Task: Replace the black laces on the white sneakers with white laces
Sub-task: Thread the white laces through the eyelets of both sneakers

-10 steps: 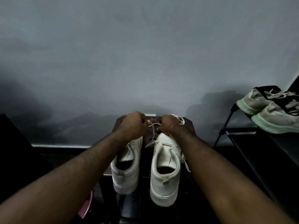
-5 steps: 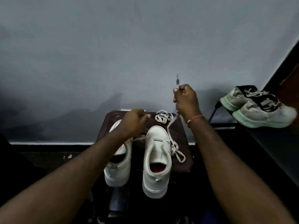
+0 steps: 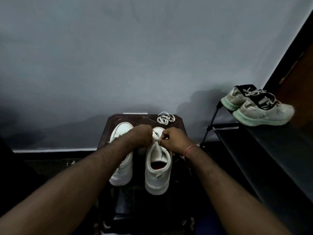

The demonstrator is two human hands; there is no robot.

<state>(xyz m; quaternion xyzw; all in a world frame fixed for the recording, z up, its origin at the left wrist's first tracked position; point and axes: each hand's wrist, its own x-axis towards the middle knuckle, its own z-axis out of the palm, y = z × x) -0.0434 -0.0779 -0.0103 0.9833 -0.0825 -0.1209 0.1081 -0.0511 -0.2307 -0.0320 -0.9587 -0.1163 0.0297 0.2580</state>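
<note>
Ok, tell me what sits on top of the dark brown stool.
On the dark brown stool sit two white sneakers, side by side, and a coiled white lace at the far edge. Both hands cover the sneakers' fronts, so the lacing there is mostly hidden.

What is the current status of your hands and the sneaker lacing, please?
Both hands, left and right, pinching white lace at right sneaker. Spare lace coiled beyond. Nothing obstructing.

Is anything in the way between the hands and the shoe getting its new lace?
Nothing visible. Both the left hand and right hand are already on the right sneaker, pinching its white lace.
</note>
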